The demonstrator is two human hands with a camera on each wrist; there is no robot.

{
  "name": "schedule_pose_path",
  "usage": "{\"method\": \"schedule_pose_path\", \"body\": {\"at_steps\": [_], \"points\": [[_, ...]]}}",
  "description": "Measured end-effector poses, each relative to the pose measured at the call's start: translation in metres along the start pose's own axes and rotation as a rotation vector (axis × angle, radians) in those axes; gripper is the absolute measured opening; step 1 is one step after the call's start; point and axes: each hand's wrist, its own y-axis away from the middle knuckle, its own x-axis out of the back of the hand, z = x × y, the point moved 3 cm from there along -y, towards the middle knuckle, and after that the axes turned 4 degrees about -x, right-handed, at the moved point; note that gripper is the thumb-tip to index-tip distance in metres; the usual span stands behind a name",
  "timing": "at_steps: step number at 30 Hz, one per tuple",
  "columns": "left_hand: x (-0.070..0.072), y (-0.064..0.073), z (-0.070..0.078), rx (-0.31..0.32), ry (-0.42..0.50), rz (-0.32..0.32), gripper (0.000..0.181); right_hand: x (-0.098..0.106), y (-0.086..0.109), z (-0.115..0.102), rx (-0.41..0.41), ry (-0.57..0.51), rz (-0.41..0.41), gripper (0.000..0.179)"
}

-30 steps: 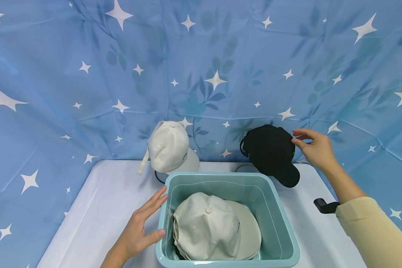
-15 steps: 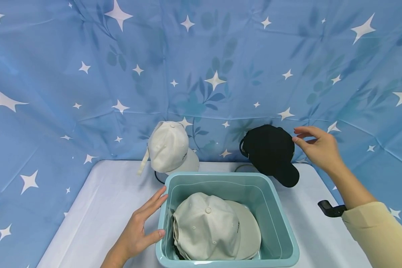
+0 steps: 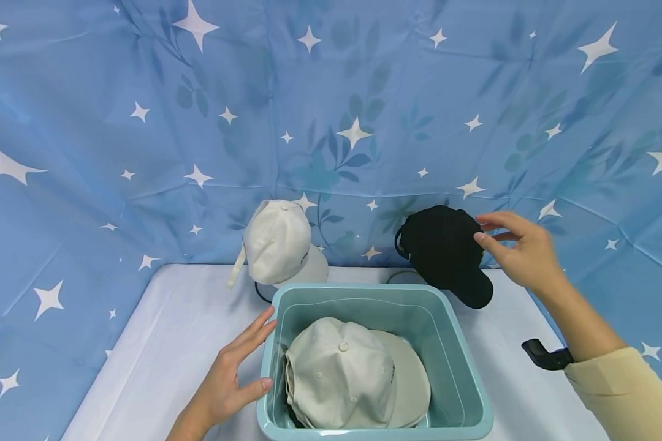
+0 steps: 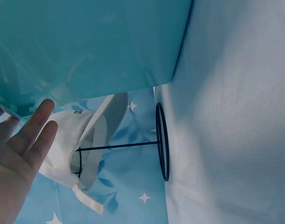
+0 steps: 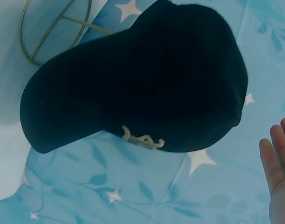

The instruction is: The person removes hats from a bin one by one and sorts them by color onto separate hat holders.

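Black cap (image 3: 441, 248) is propped on a wire stand (image 5: 63, 17) near table's (image 3: 193, 312) far right corner; gold-toned emblem (image 5: 142, 140) can't be read. Right hand (image 3: 526, 254) is placed just beside, fingers parted, nothing gripped. Left hand (image 3: 226, 376) is spread against bin's (image 3: 358, 290) left rim. White cap (image 3: 278, 242) is perched by far edge; beige cap (image 3: 342, 373) is laid in bin. Lettering on both too small.

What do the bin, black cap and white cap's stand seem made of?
Bin: likely plastic, smooth, glossy; bright highlight on its near rim.
Black cap: probably fabric, matte; soft contours, no sheen, weave not resolvable.
Stand: probably metal wire, dark finish; thin straight rod, slim ring base.
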Motion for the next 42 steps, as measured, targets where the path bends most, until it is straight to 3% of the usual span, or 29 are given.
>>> {"method": "schedule_pose_path", "body": {"at_steps": [7, 18, 24, 32, 42], "points": [[0.000, -0.001, 0.001, 0.017, 0.012, -0.006, 0.073, -0.002, 0.010, -0.014, 0.063, -0.006, 0.015, 0.038], [0.000, -0.001, 0.001, 0.017, 0.010, -0.008, 0.074, -0.010, 0.027, -0.035, 0.185, 0.035, -0.064, 0.058], [0.000, -0.001, 0.001, 0.015, 0.013, -0.007, 0.074, -0.020, 0.035, -0.045, 0.257, 0.043, -0.117, 0.060], [0.000, -0.001, 0.002, 0.015, 0.009, -0.006, 0.073, -0.033, 0.046, -0.055, 0.358, -0.051, -0.147, 0.054], [0.000, -0.001, 0.002, 0.022, 0.002, -0.006, 0.073, -0.049, 0.058, -0.066, 0.415, -0.079, -0.184, 0.054]]}}
